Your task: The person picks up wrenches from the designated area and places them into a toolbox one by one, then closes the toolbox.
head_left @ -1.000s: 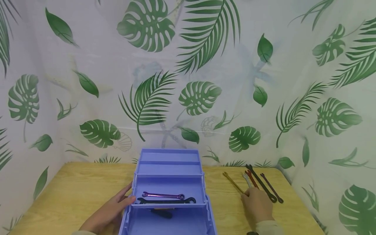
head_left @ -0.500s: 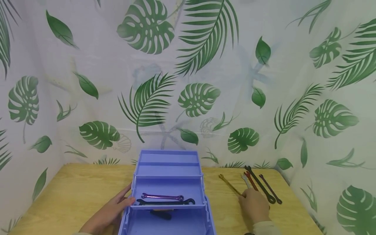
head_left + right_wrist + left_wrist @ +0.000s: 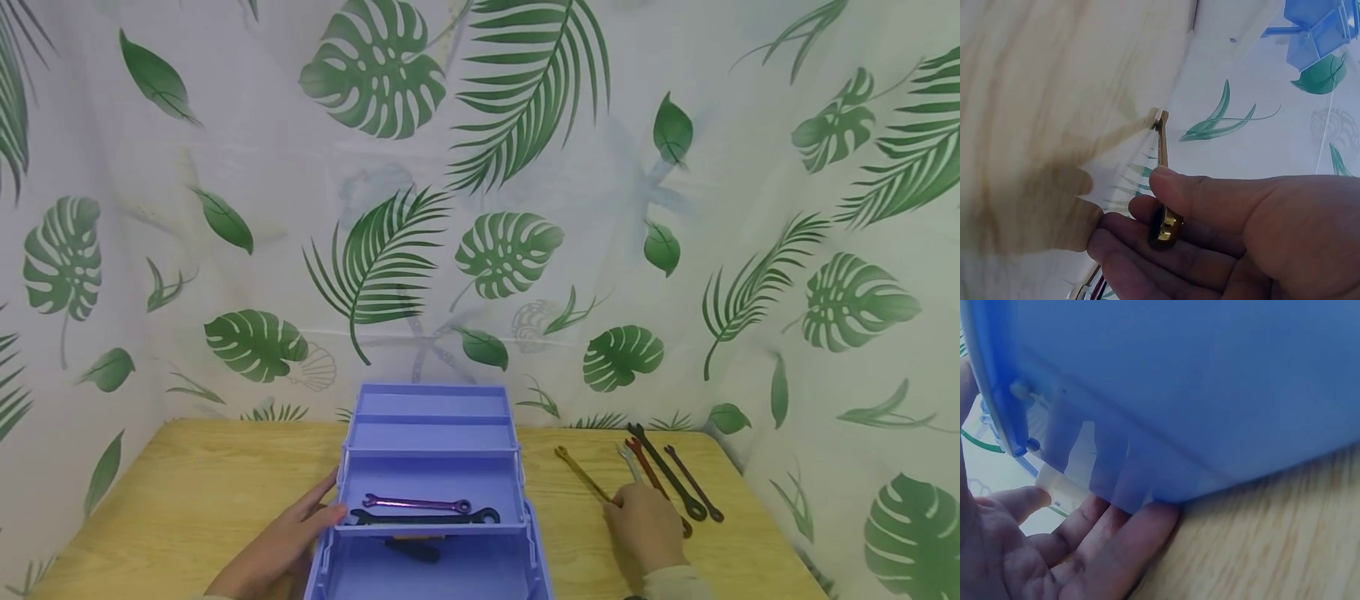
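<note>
My left hand [image 3: 288, 533] rests against the left side of a blue toolbox [image 3: 427, 575], its thumb at the tray's front corner. In the left wrist view its fingers [image 3: 1154, 531] touch the box's side wall. A purple wrench [image 3: 417, 503] and a black wrench [image 3: 427, 517] lie in the toolbox's middle tray. To the right, my right hand [image 3: 648, 525] pinches a gold wrench [image 3: 581, 472] near its ring end, between thumb and fingers. The right wrist view shows that gold wrench [image 3: 1162, 147] with its open end pointing away from the palm.
Right of the hand lie a silver wrench [image 3: 628, 460], a red wrench [image 3: 651, 468], a large black wrench [image 3: 667, 472] and a small purple wrench [image 3: 693, 483] on the wooden table [image 3: 240, 467]. A black-handled object [image 3: 414, 550] sits in the toolbox's bottom. Leaf-patterned cloth surrounds the table.
My right hand has shifted slightly left with the gold wrench, uncovering the near end of the red wrench. The left hand and toolbox stay put.
</note>
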